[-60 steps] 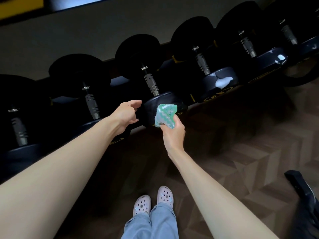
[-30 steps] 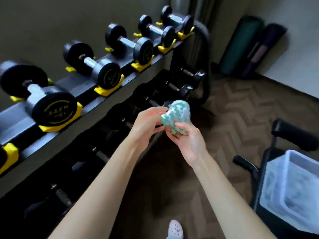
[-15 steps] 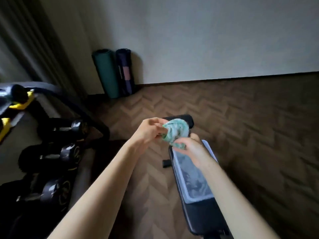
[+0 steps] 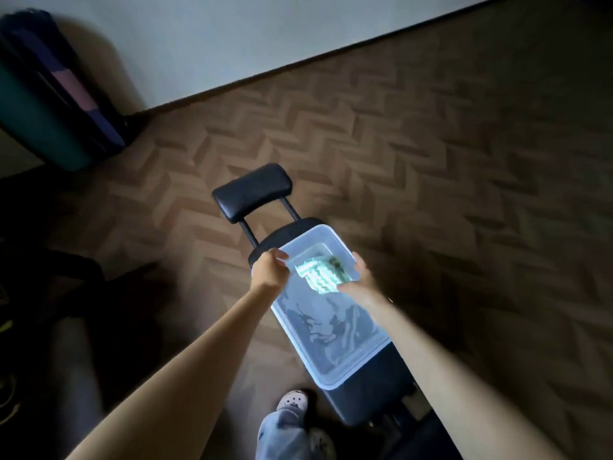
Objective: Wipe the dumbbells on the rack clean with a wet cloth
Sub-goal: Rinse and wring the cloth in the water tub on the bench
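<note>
The green-and-white cloth (image 4: 320,274) hangs partly unfolded just over the water in a clear plastic tub (image 4: 360,370). My right hand (image 4: 361,282) is at the cloth's right side, with the thumb against its near corner and the fingers behind it. My left hand (image 4: 268,271) hovers over the tub's left rim with loosely curled fingers, a small gap away from the cloth, holding nothing. No dumbbell shows in this view.
The tub sits on a black padded bench (image 4: 361,406) with a headrest pad (image 4: 252,191) at its far end. Rolled mats (image 4: 49,94) lean on the wall at the far left. Herringbone wood floor (image 4: 431,161) surrounds the bench. My feet (image 4: 292,401) stand beside it.
I have turned from the dumbbell rack to the bench. Both hands carried the balled cloth over the tub; the cloth has opened out and my left hand has let go.
</note>
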